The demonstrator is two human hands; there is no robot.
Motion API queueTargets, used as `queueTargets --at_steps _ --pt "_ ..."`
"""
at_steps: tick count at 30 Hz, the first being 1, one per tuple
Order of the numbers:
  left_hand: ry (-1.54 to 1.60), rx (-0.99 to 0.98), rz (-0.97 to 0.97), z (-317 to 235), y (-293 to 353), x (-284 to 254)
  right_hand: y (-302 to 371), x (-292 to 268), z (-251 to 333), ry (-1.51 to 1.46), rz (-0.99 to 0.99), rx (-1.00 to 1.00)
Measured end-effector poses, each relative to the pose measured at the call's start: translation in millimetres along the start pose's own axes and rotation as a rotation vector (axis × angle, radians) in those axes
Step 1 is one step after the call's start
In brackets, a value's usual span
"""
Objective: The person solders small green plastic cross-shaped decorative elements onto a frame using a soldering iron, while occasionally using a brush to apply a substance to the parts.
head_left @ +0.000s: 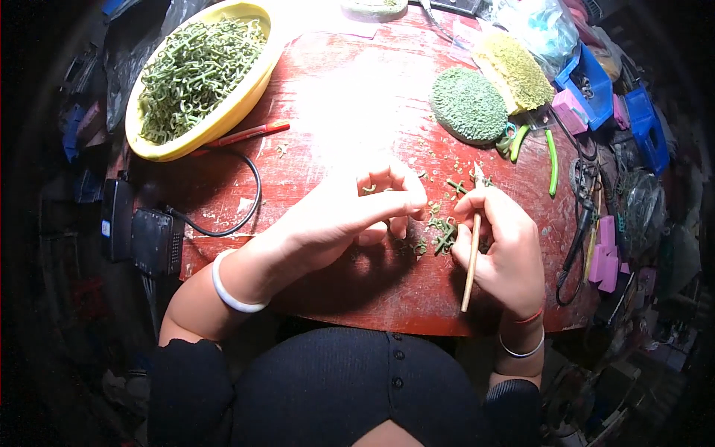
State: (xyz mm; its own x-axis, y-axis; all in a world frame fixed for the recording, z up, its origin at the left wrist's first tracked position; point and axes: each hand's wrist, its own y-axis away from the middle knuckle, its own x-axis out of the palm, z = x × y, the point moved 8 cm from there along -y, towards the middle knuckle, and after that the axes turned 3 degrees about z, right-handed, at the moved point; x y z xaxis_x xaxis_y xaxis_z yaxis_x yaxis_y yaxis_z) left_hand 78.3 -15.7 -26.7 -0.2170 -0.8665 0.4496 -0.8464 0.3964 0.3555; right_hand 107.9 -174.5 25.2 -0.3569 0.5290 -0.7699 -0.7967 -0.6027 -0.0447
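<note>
My left hand (369, 205) is over the middle of the red table (328, 298), its fingers curled around a small green curled piece (369, 188). The thumb reaches toward the fingertips. In my right hand (506, 242) is a thin wooden-handled tool (470, 279) with a pointed pale tip, held like a pen with the tip facing away from me. Small green scraps (444, 233) lie on the tabletop between the two hands. At the far left, a yellow basin (272, 56) is heaped with green curled pieces (197, 78).
A round bumpy green pad (468, 104) and a yellow-green block (514, 71) sit at the back right, near green-handled pliers (553, 162). Blue bins (592, 86) and pink blocks (607, 257) line the right edge. A red pen (257, 131) and black power adapters (156, 238) are left.
</note>
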Motion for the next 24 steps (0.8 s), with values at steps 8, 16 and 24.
queueTargets --at_steps 8,16,24 --pt "0.024 -0.068 -0.026 1.1 3.1 -2.2 0.0 7.9 6.0 0.103 0.044 -0.095" --pt "-0.203 -0.01 -0.003 -4.1 -0.3 5.2 0.8 -15.8 16.3 -0.092 -0.159 -0.134" --pt "-0.173 0.093 0.139 3.9 -1.9 8.6 4.8 -12.2 35.9 -0.092 -0.277 -0.328"
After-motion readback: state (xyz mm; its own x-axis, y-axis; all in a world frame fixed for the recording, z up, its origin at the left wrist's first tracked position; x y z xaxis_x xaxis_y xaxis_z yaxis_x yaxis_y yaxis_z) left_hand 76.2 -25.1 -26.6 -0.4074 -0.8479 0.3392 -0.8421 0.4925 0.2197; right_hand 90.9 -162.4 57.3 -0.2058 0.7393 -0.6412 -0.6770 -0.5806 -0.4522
